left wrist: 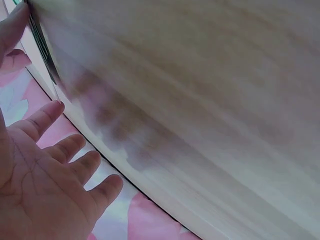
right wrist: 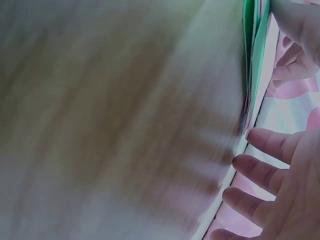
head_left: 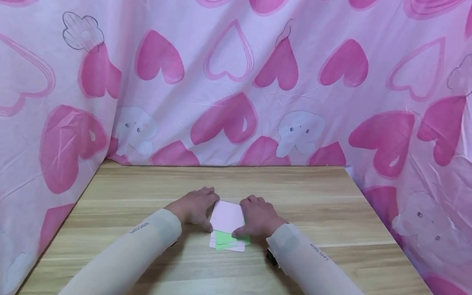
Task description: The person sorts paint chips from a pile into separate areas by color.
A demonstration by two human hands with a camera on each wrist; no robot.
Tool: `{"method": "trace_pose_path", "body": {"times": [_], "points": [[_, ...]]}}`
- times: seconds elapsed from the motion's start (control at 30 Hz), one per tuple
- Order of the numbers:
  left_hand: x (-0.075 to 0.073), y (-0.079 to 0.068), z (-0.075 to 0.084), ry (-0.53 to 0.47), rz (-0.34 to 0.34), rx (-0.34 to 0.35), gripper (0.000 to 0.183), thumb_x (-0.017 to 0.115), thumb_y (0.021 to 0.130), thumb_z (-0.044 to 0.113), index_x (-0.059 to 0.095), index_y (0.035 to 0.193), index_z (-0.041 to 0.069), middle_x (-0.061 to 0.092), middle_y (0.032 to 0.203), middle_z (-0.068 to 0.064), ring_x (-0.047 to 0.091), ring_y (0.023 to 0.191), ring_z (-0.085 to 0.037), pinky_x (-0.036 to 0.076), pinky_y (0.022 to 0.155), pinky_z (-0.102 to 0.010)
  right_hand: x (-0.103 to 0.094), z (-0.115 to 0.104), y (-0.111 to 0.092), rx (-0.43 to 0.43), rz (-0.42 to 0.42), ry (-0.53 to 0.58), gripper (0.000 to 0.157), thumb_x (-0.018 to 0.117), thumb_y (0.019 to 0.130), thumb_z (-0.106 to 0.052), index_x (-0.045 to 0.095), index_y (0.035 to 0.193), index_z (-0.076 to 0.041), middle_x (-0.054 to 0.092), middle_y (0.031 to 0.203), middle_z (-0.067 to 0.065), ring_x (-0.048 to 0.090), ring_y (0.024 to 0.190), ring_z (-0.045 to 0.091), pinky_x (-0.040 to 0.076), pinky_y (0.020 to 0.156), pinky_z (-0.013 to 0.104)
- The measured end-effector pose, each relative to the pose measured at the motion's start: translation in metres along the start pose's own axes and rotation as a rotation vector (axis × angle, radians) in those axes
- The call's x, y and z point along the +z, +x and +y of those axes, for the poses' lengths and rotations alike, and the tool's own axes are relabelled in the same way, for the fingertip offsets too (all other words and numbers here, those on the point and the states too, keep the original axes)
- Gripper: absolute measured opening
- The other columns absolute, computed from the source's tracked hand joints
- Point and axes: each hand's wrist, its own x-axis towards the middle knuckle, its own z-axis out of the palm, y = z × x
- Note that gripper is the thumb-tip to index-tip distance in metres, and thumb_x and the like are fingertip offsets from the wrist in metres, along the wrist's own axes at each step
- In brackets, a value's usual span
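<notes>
A small loose stack of pink and green paper cards lies on the table between both hands in the head view. On top is a pink card [head_left: 228,215]; a green card [head_left: 223,239] and another pink card [head_left: 237,247] stick out unevenly below its near edge. My left hand [head_left: 195,207] touches the stack's left side, thumb at the near corner and index finger toward the far one. My right hand [head_left: 260,217] rests at the right side, its thumb over the green part. Both wrist views show spread fingers [left wrist: 42,120] beside the cards' layered edges [right wrist: 257,55].
The wood-grain table [head_left: 162,265] runs back to a pink heart-patterned cloth [head_left: 232,83], which hangs behind it and along both sides. Light sleeves [head_left: 130,250] cover both forearms. A small black object [head_left: 271,258] shows under the right wrist.
</notes>
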Motion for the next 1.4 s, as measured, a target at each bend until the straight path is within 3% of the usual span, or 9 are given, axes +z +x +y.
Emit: {"method": "trace_pose_path", "body": {"times": [0.17,0.47,0.67,0.93,1.07,1.2,1.4], "points": [[-0.004,-0.004,-0.003,-0.018,0.038,0.014,0.094,0.092,0.072,0.049,0.053,0.152,0.019,0.036,0.170,-0.009,0.028,0.160,-0.031,0.033,0.127,-0.053,0.001,0.000,0.001,0.020,0.007,0.077,0.100,0.085,0.066,-0.074,0.056,0.142,-0.016,0.059,0.137,0.002,0.053,0.129,0.028,0.041,0.114,0.063],[-0.017,-0.018,-0.011,-0.084,0.092,-0.010,0.094,0.093,0.071,0.045,0.052,0.152,0.020,0.041,0.167,-0.007,0.033,0.157,-0.030,0.037,0.124,-0.055,-0.005,-0.008,0.007,-0.022,0.063,0.127,0.101,0.087,0.067,-0.067,0.054,0.146,-0.013,0.060,0.137,0.002,0.054,0.124,0.023,0.047,0.110,0.054],[-0.024,-0.034,-0.023,-0.066,0.140,-0.007,0.092,0.094,0.071,0.042,0.054,0.149,0.015,0.054,0.152,-0.003,0.052,0.138,-0.026,0.047,0.116,-0.050,-0.012,-0.024,0.014,-0.080,0.083,0.117,0.101,0.087,0.069,-0.067,0.053,0.148,-0.013,0.060,0.139,0.002,0.054,0.126,0.023,0.047,0.111,0.052],[-0.033,-0.063,-0.046,-0.024,0.170,-0.009,0.090,0.093,0.069,0.042,0.056,0.145,0.012,0.057,0.145,-0.005,0.056,0.128,-0.024,0.051,0.110,-0.049,-0.012,-0.056,0.026,-0.148,0.110,0.100,0.101,0.087,0.068,-0.068,0.055,0.147,-0.014,0.062,0.135,0.001,0.055,0.120,0.020,0.051,0.103,0.048],[-0.036,-0.082,-0.063,-0.039,0.171,-0.040,0.091,0.094,0.068,0.042,0.056,0.145,0.012,0.054,0.151,-0.011,0.053,0.138,-0.032,0.047,0.114,-0.055,-0.013,-0.080,0.031,-0.179,0.117,0.093,0.100,0.087,0.068,-0.069,0.056,0.145,-0.014,0.063,0.130,0.000,0.056,0.115,0.020,0.052,0.099,0.047],[-0.038,-0.100,-0.076,-0.064,0.158,-0.084,0.095,0.095,0.069,0.040,0.053,0.148,0.011,0.042,0.163,-0.022,0.035,0.153,-0.046,0.037,0.120,-0.065,-0.012,-0.103,0.036,-0.199,0.111,0.090,0.096,0.088,0.068,-0.069,0.057,0.142,-0.017,0.063,0.125,-0.002,0.056,0.111,0.018,0.052,0.096,0.045],[-0.035,-0.126,-0.088,-0.103,0.146,-0.125,0.098,0.097,0.067,0.037,0.052,0.150,0.009,0.033,0.166,-0.028,0.024,0.156,-0.052,0.031,0.120,-0.071,-0.006,-0.132,0.040,-0.201,0.086,0.059,0.089,0.088,0.065,-0.071,0.057,0.133,-0.022,0.059,0.119,-0.007,0.053,0.110,0.016,0.047,0.093,0.042]]}}
